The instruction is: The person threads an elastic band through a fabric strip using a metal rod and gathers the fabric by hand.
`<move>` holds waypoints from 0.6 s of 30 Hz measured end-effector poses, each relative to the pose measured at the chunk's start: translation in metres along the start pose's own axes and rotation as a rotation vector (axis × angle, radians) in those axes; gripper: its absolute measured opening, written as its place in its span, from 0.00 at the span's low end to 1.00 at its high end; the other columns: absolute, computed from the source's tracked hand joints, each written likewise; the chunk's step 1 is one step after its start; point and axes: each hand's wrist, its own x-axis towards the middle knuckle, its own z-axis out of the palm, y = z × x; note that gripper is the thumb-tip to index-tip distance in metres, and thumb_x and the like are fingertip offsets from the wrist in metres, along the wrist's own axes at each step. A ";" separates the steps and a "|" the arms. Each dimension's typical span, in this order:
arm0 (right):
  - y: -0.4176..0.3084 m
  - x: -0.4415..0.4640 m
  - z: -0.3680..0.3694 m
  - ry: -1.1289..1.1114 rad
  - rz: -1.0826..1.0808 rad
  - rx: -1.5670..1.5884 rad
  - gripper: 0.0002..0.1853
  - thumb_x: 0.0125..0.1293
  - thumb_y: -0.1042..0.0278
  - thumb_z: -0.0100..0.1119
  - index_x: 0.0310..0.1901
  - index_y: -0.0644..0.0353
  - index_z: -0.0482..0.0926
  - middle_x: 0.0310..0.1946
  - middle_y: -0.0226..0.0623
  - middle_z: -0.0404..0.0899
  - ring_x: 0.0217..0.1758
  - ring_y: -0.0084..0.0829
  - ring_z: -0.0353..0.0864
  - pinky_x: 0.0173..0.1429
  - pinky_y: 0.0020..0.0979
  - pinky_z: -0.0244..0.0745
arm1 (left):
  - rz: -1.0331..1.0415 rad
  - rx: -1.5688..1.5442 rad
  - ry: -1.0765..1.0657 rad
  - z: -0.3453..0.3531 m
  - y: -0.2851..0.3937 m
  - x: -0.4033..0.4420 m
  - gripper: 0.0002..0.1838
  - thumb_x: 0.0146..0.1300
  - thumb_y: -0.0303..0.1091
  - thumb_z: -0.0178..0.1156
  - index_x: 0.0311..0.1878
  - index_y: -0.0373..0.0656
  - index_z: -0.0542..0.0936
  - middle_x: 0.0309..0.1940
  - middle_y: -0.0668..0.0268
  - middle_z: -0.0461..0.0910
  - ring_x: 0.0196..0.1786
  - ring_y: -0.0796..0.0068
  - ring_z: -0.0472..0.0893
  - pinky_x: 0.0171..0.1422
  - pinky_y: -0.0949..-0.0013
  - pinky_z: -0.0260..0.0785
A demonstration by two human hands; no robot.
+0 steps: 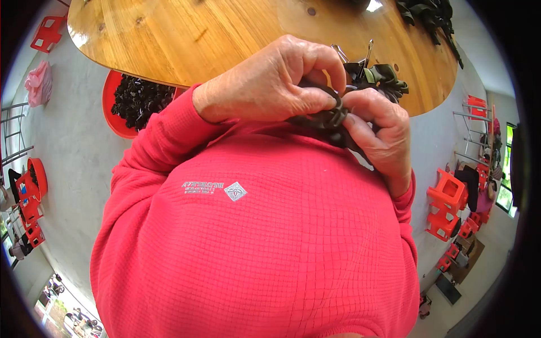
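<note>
Dark olive fabric strips point(329, 121), looped into what looks like a knot, are held between my two hands just in front of the red shirt. My left hand point(276, 79) pinches the loop from the left with thumb and forefinger. From the right, my right hand point(380, 127) pinches the same strips, its fingertips very close to the left thumb. Behind the hands, on the wooden table point(186, 39), a metal binder clip point(355, 66) stands beside a folded olive fabric bundle point(386, 78). The hands partly hide the clip.
More dark strips point(431, 17) lie at the table's back right and hang over its edge. A red basin point(108, 107) of small dark pieces is below the table's left edge. Red stools point(448, 191), a pink bag point(38, 83) and people sit farther out at both sides.
</note>
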 end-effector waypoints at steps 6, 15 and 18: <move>-0.001 0.001 -0.001 -0.056 -0.078 -0.024 0.16 0.51 0.83 0.58 0.43 0.60 0.77 0.15 0.27 0.68 0.18 0.17 0.66 0.28 0.20 0.63 | -0.209 -0.038 0.019 0.000 0.010 -0.006 0.13 0.54 0.24 0.60 0.43 0.38 0.72 0.29 0.69 0.79 0.33 0.85 0.76 0.40 0.81 0.68; -0.008 -0.006 -0.004 -0.008 -0.235 -0.265 0.16 0.48 0.84 0.59 0.41 0.61 0.77 0.22 0.35 0.75 0.18 0.27 0.74 0.26 0.23 0.68 | 0.218 0.262 0.251 -0.004 -0.007 -0.024 0.20 0.50 0.20 0.62 0.49 0.36 0.74 0.39 0.61 0.78 0.47 0.76 0.76 0.55 0.73 0.67; -0.008 -0.008 0.000 0.025 -0.293 -0.331 0.16 0.47 0.84 0.60 0.40 0.61 0.76 0.26 0.37 0.76 0.19 0.30 0.75 0.26 0.26 0.68 | 0.376 0.665 0.337 -0.006 -0.004 -0.031 0.19 0.45 0.22 0.67 0.43 0.37 0.76 0.36 0.60 0.78 0.42 0.70 0.78 0.49 0.71 0.70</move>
